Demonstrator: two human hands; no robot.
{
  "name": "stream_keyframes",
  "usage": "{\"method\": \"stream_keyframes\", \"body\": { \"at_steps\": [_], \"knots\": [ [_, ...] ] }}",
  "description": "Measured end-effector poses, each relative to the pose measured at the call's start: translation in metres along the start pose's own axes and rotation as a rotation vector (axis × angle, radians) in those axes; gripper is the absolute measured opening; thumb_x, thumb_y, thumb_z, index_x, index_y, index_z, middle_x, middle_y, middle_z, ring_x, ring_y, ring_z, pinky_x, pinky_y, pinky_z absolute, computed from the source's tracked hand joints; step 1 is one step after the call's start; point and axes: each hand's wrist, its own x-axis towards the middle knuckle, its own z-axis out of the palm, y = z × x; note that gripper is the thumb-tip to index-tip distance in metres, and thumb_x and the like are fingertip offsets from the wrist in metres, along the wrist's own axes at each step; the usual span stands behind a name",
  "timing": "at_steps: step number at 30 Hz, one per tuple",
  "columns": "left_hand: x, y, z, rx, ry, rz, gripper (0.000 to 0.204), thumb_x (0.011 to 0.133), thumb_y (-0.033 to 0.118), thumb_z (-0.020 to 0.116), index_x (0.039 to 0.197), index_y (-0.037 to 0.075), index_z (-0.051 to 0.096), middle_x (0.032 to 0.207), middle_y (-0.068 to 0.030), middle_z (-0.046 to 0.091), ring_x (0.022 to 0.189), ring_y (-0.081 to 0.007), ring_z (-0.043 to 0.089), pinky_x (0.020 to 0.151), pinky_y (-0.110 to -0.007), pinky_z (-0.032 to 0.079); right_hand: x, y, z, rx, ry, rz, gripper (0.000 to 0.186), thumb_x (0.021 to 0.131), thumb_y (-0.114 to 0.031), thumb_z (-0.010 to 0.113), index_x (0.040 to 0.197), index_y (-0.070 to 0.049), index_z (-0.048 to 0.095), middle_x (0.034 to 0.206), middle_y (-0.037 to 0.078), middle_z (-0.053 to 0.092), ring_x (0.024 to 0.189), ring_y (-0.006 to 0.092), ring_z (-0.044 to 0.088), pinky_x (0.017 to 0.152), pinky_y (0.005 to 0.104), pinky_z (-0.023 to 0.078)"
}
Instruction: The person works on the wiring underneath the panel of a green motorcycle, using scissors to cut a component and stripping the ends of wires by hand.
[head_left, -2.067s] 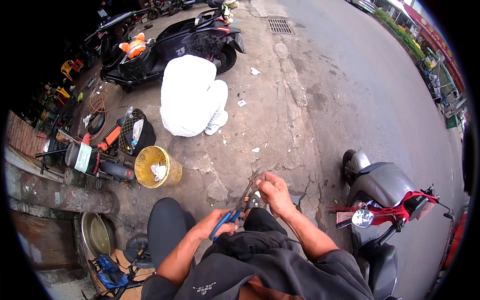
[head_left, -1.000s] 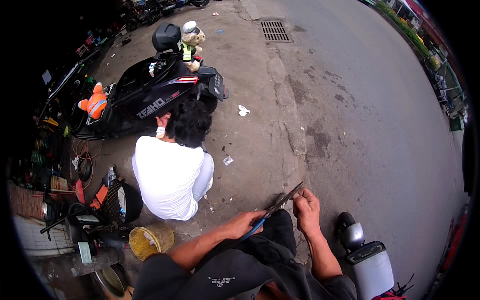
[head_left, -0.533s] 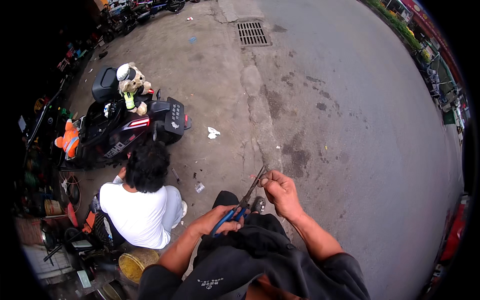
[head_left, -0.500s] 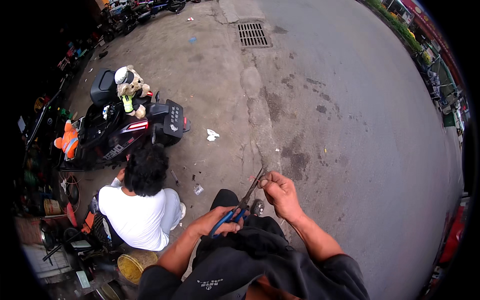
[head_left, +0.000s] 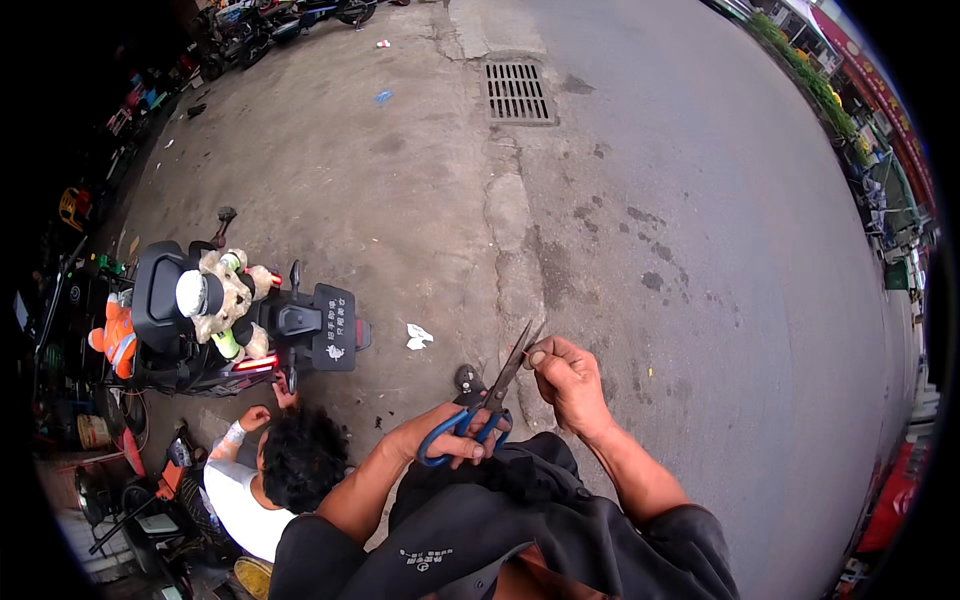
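Observation:
My left hand (head_left: 440,432) is closed round the blue handles of a pair of scissors (head_left: 496,396). The dark blades point up and away, slightly parted, with their tips close to my other hand. My right hand (head_left: 570,385) is held in a pinch just right of the blades. A hint of something thin and reddish shows at its fingertips, too small to name. Both hands are in front of my dark shirt, above the ground.
Left of me a person in a white top (head_left: 245,505) crouches, reaching toward a dark motorbike (head_left: 190,375). It carries a plush bear (head_left: 225,300) in a white cap and an orange plush toy (head_left: 118,338). Ahead lie white scrap paper (head_left: 418,337) and a drain grate (head_left: 518,93); road (head_left: 760,300) stretches right.
The scissor blades have parted wider beside my right hand, which still pinches. My view has shifted, so the motorbike sits lower. The crouching person now has hands raised by the bike's rear.

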Motion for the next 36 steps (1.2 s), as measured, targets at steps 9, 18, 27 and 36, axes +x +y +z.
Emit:
{"method": "stream_keyframes", "body": {
  "at_steps": [9, 18, 27, 36],
  "knots": [
    [0.027, 0.091, -0.105, -0.063, 0.083, 0.066, 0.054, 0.075, 0.013, 0.066, 0.122, -0.01, 0.049, 0.086, -0.0113, 0.061, 0.068, -0.0146, 0.06, 0.048, -0.023, 0.047, 0.158, -0.065, 0.036, 0.132, -0.153, 0.079, 0.011, 0.086, -0.012, 0.054, 0.08, -0.004, 0.05, 0.058, -0.005, 0.035, 0.043, 0.0035, 0.026, 0.037, 0.0201, 0.02],
    [0.075, 0.154, -0.22, -0.246, 0.142, 0.248, 0.054, 0.079, 0.015, 0.067, 0.125, -0.008, 0.049, 0.087, -0.0148, 0.062, 0.071, -0.0172, 0.062, 0.049, -0.023, 0.048, 0.348, -0.113, 0.064, 0.16, -0.529, 0.194, 0.013, 0.088, -0.009, 0.054, 0.083, 0.002, 0.055, 0.058, -0.002, 0.04, 0.046, 0.0044, 0.03, 0.041, 0.0213, 0.023],
    [0.142, 0.24, -0.32, -0.437, 0.209, 0.471, 0.057, 0.077, 0.019, 0.068, 0.125, -0.006, 0.05, 0.083, -0.0145, 0.06, 0.07, -0.018, 0.061, 0.046, -0.023, 0.048, 0.541, -0.17, 0.094, 0.256, -0.831, 0.397, 0.012, 0.086, -0.008, 0.052, 0.077, -0.002, 0.048, 0.057, -0.003, 0.033, 0.045, 0.0059, 0.027, 0.04, 0.0217, 0.022],
    [0.162, 0.349, -0.444, -0.243, 1.185, 0.6, 0.045, 0.082, 0.009, 0.066, 0.119, -0.009, 0.048, 0.09, -0.0118, 0.061, 0.073, -0.014, 0.058, 0.054, -0.023, 0.045, 0.685, -0.193, 0.166, 0.038, -0.691, 0.435, 0.017, 0.091, -0.018, 0.055, 0.088, -0.002, 0.056, 0.057, -0.001, 0.038, 0.045, 0.0083, 0.034, 0.04, 0.0224, 0.027]
  ]
}}
